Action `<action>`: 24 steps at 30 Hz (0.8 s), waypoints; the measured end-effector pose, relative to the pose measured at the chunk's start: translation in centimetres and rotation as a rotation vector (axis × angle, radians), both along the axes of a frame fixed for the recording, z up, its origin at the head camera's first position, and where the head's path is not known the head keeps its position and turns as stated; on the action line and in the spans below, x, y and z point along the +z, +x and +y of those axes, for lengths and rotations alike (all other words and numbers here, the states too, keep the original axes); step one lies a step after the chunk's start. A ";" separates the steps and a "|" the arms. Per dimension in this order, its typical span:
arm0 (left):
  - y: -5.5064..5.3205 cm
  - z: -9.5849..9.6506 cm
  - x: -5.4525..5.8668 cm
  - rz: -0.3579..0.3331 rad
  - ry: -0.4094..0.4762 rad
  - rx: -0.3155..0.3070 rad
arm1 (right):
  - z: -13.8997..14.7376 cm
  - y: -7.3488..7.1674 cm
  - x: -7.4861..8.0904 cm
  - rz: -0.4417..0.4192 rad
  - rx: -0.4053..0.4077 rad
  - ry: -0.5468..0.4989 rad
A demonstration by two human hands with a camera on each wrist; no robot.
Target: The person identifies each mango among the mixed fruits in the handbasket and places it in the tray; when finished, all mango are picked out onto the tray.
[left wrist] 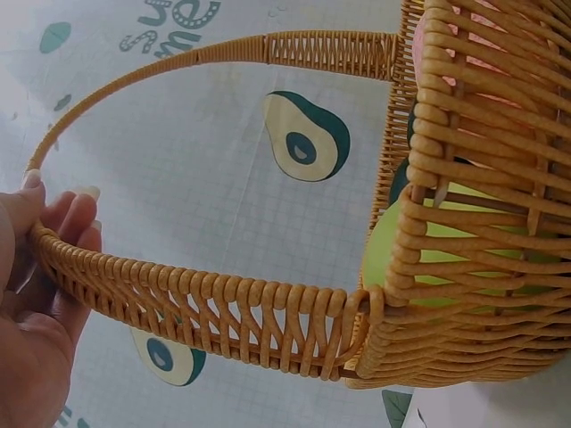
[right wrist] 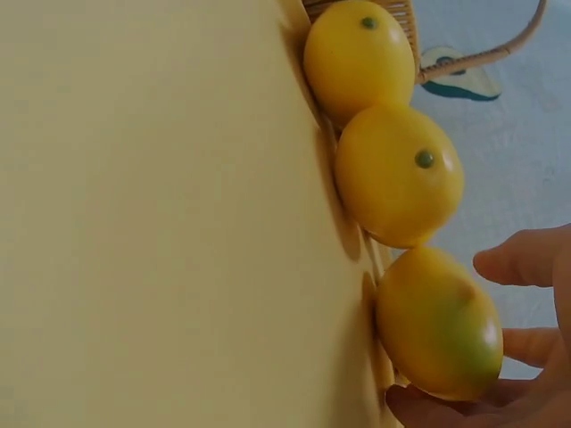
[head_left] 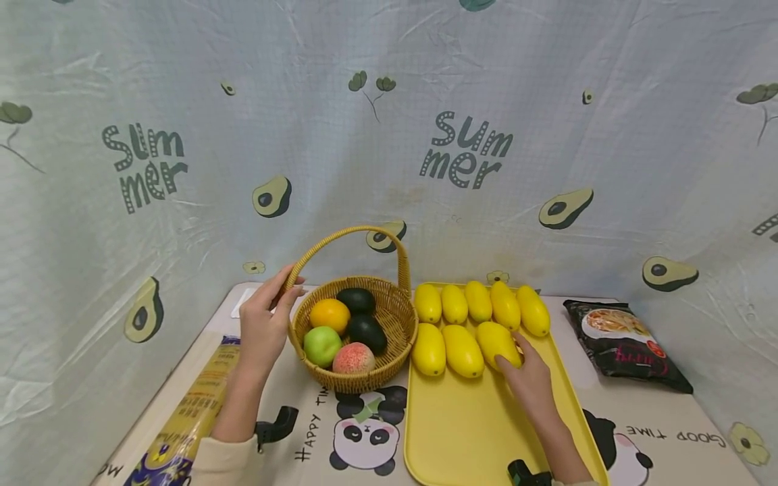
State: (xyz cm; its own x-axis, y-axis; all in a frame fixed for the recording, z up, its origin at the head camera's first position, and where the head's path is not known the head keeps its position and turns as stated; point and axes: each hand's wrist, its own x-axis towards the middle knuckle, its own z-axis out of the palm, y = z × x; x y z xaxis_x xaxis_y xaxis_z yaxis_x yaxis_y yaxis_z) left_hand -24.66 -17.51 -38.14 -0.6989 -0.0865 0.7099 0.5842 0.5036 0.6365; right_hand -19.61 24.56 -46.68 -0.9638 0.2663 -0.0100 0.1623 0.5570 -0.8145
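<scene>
On the left stands a wicker basket (head_left: 398, 337) with a tall arched handle (left wrist: 196, 299). My left hand (head_left: 267, 307) holds the handle's left side, thumb and fingers about it. Inside the basket lie an orange (head_left: 330, 315), a green apple (head_left: 322, 346), a peach (head_left: 354, 359) and two dark avocados (head_left: 367, 335). At the right end of the front row of yellow mangoes, my right hand (head_left: 535, 381) has its thumb and fingers curved around one mango (right wrist: 437, 325). That mango rests in the yellow tray (head_left: 474, 425), beside another mango (right wrist: 399, 176).
Several more mangoes (head_left: 478, 302) line the tray's back. A black food packet (head_left: 626, 344) lies right of the tray, and a long yellow-and-purple packet (head_left: 188, 418) lies left of the basket. A patterned cloth (head_left: 340, 155) hangs behind the table.
</scene>
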 end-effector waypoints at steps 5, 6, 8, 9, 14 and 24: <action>0.0 -0.1 -0.1 -0.003 0.004 0.000 | 0.3 -0.2 -0.2 0.012 0.016 0.026; 0.0 -0.1 -0.1 -0.004 0.005 0.001 | 0.3 -0.2 -0.2 0.009 0.016 0.030; 0.1 -0.1 -0.1 -0.005 0.005 0.005 | 0.3 -0.1 -0.2 0.004 0.017 0.048; 0.1 -0.1 -0.1 -0.005 0.006 0.006 | 0.2 -0.1 -0.1 0.000 0.019 0.056; 0.1 -0.1 0.0 -0.005 0.005 -0.001 | 0.4 0.1 -0.3 -0.019 0.015 0.082; -0.1 0.1 -0.5 -0.028 -0.033 -0.008 | 1.7 0.6 0.0 -0.003 0.036 0.097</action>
